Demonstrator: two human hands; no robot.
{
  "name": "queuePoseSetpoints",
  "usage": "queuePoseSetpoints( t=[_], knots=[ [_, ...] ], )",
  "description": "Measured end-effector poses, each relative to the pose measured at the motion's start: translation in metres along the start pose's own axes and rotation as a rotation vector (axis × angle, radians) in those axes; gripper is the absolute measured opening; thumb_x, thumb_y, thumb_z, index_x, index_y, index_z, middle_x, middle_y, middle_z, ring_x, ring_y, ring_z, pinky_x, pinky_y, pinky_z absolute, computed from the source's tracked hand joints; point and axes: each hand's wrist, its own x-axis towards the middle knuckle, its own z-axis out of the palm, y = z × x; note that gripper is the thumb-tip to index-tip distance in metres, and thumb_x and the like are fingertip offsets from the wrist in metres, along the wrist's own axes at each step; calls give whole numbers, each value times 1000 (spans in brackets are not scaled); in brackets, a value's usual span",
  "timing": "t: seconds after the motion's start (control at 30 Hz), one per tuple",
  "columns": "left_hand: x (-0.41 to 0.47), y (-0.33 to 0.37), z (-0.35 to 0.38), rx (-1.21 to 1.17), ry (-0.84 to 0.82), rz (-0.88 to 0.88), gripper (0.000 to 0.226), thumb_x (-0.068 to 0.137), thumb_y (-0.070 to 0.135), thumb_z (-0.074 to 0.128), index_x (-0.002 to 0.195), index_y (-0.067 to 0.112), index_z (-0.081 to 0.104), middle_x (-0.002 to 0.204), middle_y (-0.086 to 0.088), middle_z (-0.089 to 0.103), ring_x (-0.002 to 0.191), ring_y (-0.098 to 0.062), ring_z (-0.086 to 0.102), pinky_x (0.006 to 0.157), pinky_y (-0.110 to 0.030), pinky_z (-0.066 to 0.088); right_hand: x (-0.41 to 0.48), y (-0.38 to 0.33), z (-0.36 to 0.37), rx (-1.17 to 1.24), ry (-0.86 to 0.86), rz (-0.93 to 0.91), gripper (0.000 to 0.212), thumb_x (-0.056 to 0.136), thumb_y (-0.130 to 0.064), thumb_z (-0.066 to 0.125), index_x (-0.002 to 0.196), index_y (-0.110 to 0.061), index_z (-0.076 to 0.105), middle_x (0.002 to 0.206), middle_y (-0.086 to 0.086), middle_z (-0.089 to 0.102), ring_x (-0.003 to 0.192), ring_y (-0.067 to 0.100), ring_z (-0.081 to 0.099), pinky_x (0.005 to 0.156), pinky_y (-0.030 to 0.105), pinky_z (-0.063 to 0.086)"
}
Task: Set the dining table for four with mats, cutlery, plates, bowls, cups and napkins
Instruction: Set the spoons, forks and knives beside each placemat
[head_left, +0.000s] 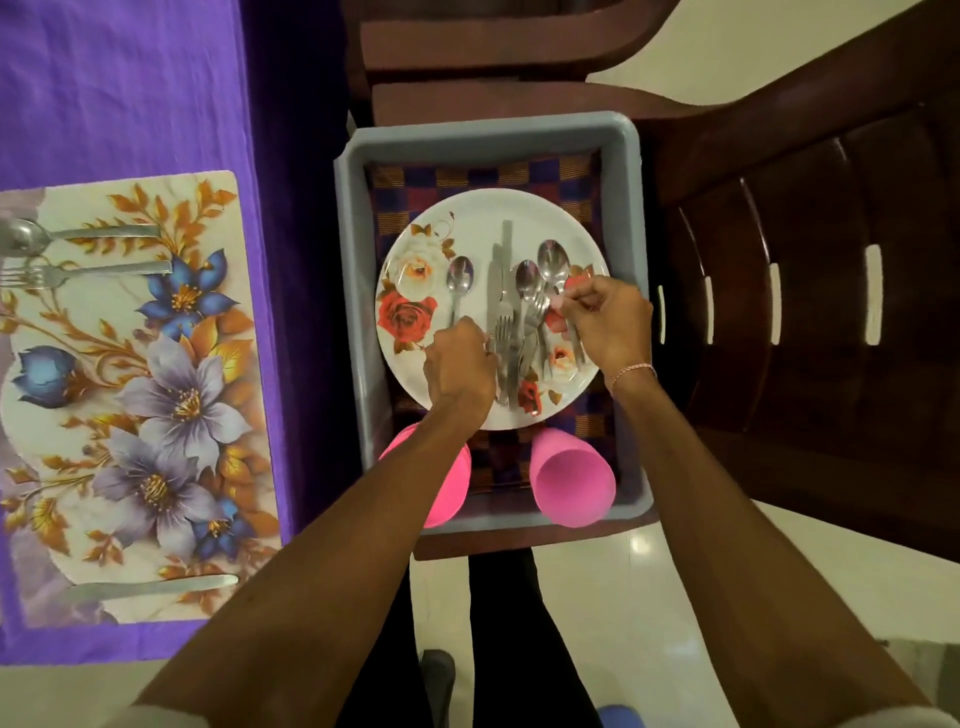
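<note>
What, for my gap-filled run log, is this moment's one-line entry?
left hand: grips cutlery on plate | right hand: pinches cutlery handle | plate: in grey tub

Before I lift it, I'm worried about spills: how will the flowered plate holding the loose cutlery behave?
The plate looks rigid and glossy, so probably stiff, perhaps breakable. The loose cutlery piled on it would likely slide if tilted, and adds weight.

Forearms rise from lower frame to centre; left hand (460, 364), fingers curled under; right hand (610, 325), thumb and forefinger pinching a spoon (553, 262).
</note>
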Motion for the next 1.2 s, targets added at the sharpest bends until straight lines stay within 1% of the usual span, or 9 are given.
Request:
queuePoseSetpoints(
  t=[0.1, 0.23, 0.47, 0.63, 0.8, 0.9, 1.0, 1.13, 1.2],
  knots=[
    [4, -3, -2, -38, 32, -76, 23, 87, 11, 77, 110, 11, 74, 106, -13, 73, 100, -33, 70, 81, -38, 58, -6, 10, 9, 31, 3, 80, 11, 85, -6, 81, 89, -1, 71, 75, 0, 71, 57, 0, 70, 56, 18, 56],
    [-2, -2, 5, -34, 13, -80, 14, 84, 13, 81, 96, 8, 75, 98, -12, 73, 94, -33, 71, 74, -36, 54, -10, 30, 10, 109, 73, 156, 11, 89, -7, 78, 86, -11, 68, 83, 7, 73, 67, 21, 76, 65, 39, 65],
    [-4, 10, 9, 130, 41, 8, 36, 86, 14, 72, 118, 4, 56, 106, -14, 68, 93, -36, 70, 74, -41, 56, 3, 43, 12, -23, 35, 151, 9, 103, -6, 53, 106, -13, 59, 81, 1, 73, 73, 6, 67, 51, 11, 45],
    [1, 5, 10, 107, 54, 48, 23, 93, 9, 62, 114, 2, 57, 103, -16, 69, 91, -37, 69, 71, -43, 56, 6, 34, 14, -92, 43, 72, 9, 99, -16, 63, 107, -13, 64, 89, 3, 74, 73, 0, 65, 55, 4, 43],
    [-5, -3, 2, -52, 44, 56, 28, 90, -3, 53, 114, 8, 63, 103, -14, 68, 86, -35, 68, 69, -43, 58, 7, 20, 36, -203, 64, -63, 14, 78, -24, 84, 74, -18, 72, 72, -2, 72, 69, 18, 71, 72, 38, 61],
    [-4, -10, -6, -183, 39, 27, 44, 83, -4, 66, 123, 12, 64, 104, -8, 69, 93, -27, 67, 83, -39, 57, 8, 6, 52, -298, 51, -74, 19, 75, -31, 90, 76, -16, 78, 72, 0, 73, 63, 12, 66, 66, 30, 58],
    [-4, -16, -14, -339, 10, 16, 42, 76, -1, 68, 115, 15, 62, 90, -3, 65, 84, -25, 67, 79, -40, 59, 7, -3, 64, -378, -4, -41, 28, 77, -33, 89, 74, -10, 73, 65, 0, 64, 56, 8, 52, 49, 21, 37],
    [-2, -27, -19, -465, 7, -6, 37, 80, 1, 54, 113, 18, 54, 91, 1, 65, 87, -33, 72, 80, -48, 60, 11, -5, 78, -401, 11, 13, 23, 78, -31, 89, 80, -13, 75, 71, 1, 69, 67, 19, 64, 61, 29, 52],
    [-4, -30, -25, -471, 17, 9, 40, 89, -9, 47, 122, 14, 51, 88, 5, 69, 93, -30, 69, 82, -43, 58, 9, -5, 80, -353, 28, 37, 18, 78, -25, 88, 74, -15, 74, 68, 0, 68, 62, 15, 61, 57, 23, 45]
  ],
)
